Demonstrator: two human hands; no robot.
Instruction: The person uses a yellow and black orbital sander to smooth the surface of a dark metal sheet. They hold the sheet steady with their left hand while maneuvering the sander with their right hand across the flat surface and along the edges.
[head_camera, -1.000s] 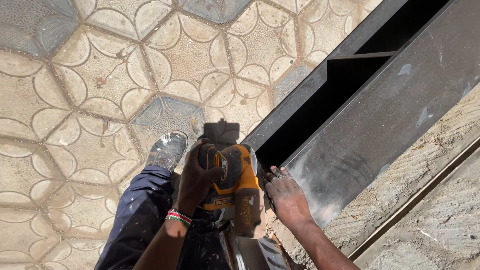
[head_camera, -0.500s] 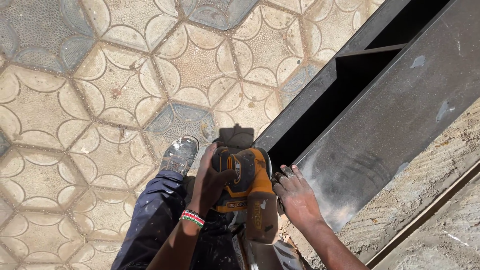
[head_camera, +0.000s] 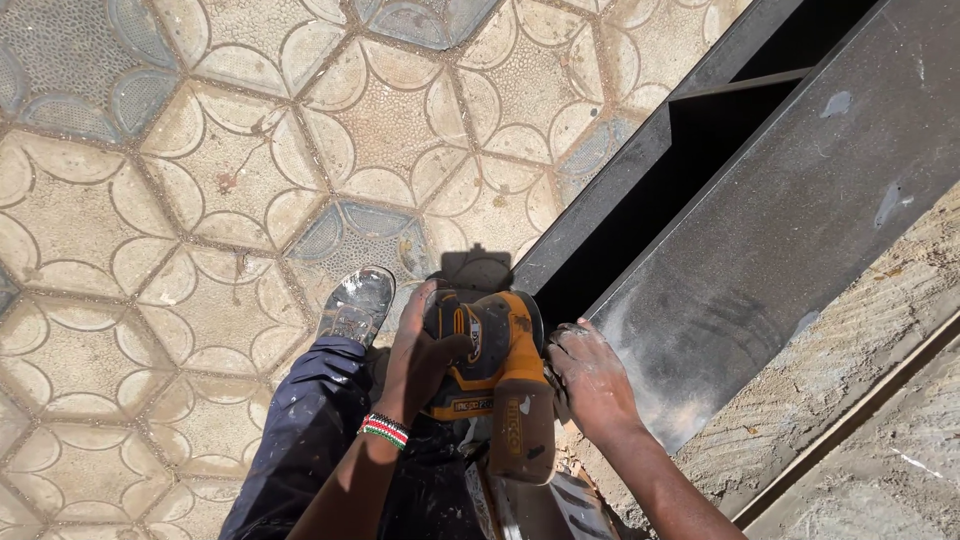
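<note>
An orange and black power sander (head_camera: 492, 370) sits low in the middle of the view, at the near end of a long dark metal frame (head_camera: 760, 230). My left hand (head_camera: 418, 355) is wrapped around the sander's left side, a beaded band on its wrist. My right hand (head_camera: 590, 378), dusty, rests beside the sander against the frame's grey face, fingers bent. Whether it grips the tool or only touches the frame is unclear. The sander's pad is hidden under its body.
My dark trouser leg (head_camera: 310, 430) and a paint-spattered shoe (head_camera: 357, 304) stand on patterned hexagonal paving (head_camera: 200, 200). The frame runs up to the right, with an open dark channel (head_camera: 680, 170). A rough concrete ledge (head_camera: 880, 330) borders it on the right.
The view has shifted a little, so hands and sander sit slightly lower and to the right. Both hands keep the same hold on the sander and frame.
</note>
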